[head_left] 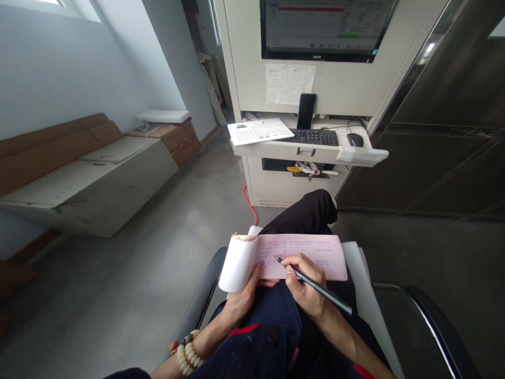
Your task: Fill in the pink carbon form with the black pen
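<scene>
I sit in a chair with a pad of pink forms resting on my raised knee. My left hand grips the pad's left end, where white sheets are rolled back over it. My right hand is closed round a black pen, its tip touching the pink form near the lower left. A bead bracelet circles my left wrist.
Ahead stands a beige console with a monitor, a keyboard, a mouse, an upright phone and a printed sheet on its shelf. A long beige cabinet and cardboard boxes lie at left. Chair armrests flank me.
</scene>
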{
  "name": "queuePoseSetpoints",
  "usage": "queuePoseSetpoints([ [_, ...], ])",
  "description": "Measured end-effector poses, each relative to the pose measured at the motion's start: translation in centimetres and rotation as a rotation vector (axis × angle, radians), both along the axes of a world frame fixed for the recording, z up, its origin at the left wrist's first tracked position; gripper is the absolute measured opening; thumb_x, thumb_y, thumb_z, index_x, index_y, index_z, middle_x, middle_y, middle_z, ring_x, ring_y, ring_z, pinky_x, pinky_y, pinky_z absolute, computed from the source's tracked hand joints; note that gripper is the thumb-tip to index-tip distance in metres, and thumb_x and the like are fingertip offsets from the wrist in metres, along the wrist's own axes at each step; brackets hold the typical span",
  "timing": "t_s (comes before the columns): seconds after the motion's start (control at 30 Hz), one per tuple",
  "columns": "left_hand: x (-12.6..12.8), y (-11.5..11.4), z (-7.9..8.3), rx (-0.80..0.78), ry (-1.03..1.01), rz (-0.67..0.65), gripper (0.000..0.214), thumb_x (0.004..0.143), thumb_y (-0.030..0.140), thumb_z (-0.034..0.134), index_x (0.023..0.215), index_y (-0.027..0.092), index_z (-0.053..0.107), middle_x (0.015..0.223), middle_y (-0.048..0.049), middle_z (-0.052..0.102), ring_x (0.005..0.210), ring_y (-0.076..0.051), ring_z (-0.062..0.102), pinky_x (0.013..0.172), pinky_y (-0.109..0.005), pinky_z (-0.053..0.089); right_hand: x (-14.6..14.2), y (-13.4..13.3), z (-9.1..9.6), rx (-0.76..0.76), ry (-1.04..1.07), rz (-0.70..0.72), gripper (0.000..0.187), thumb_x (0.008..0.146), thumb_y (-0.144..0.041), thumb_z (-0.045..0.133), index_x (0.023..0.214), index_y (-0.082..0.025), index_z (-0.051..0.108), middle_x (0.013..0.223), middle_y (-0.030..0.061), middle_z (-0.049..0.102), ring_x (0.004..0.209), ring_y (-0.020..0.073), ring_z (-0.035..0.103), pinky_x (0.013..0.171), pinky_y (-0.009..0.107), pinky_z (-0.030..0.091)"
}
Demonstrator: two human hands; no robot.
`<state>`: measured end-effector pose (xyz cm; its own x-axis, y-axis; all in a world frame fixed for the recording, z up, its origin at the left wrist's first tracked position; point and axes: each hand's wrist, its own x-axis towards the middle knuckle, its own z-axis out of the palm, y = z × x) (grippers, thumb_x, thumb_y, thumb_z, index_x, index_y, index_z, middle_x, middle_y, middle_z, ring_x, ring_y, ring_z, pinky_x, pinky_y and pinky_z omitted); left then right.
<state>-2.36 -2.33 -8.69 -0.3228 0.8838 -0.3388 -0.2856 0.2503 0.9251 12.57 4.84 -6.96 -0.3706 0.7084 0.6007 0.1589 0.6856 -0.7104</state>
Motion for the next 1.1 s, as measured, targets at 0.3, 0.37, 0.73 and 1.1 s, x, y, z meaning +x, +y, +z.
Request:
queuePoseSetpoints([
  [0.3,-0.1,-0.1,-0.3,0.000,0.010,-0.006,0.045,0.073,0.060,0.068,0.056,0.019,0.064,0.065,-0.0099,0.069,0.078,-0.029,0.070,0.097,-0.039,0.052,0.1,0.0,0.1,-0.008,-0.019,0.002,0.013,0.088,-0.016,0.050,0.089,-0.020,0.062,0.076,0.0020,0.066,0.069,0.0155,0.065,0.065,0.025,0.050],
  [0.37,-0.2,-0.2,-0.2,0.002,0.011,-0.006,0.044,0.074,0.059,0.068,0.057,0.019,0.064,0.066,-0.0100,0.069,0.079,-0.029,0.070,0.098,-0.039,0.052,0.1,0.0,0.2,-0.012,-0.019,0.003,0.013,0.089,-0.016,0.049,0.088,-0.020,0.062,0.076,0.0021,0.066,0.069,0.0157,0.065,0.065,0.025,0.050],
  [0.73,-0.3,-0.1,-0.9,0.017,0.009,-0.006,0.046,0.077,0.060,0.066,0.067,0.015,0.068,0.068,-0.0113,0.070,0.081,-0.030,0.070,0.099,-0.040,0.051,0.0,0.0,0.1,-0.014,-0.023,-0.008,0.013,0.088,-0.015,0.050,0.087,-0.019,0.062,0.076,0.0024,0.067,0.069,0.0157,0.065,0.065,0.025,0.050],
  [1.1,-0.2,-0.1,-0.8,0.024,-0.005,-0.014,0.043,0.078,0.058,0.067,0.067,0.016,0.067,0.069,-0.0105,0.070,0.082,-0.030,0.070,0.098,-0.039,0.052,0.0,0.0,0.5,-0.011,-0.034,-0.011,0.014,0.088,-0.017,0.049,0.088,-0.021,0.062,0.075,0.0019,0.067,0.067,0.0160,0.065,0.062,0.026,0.052],
])
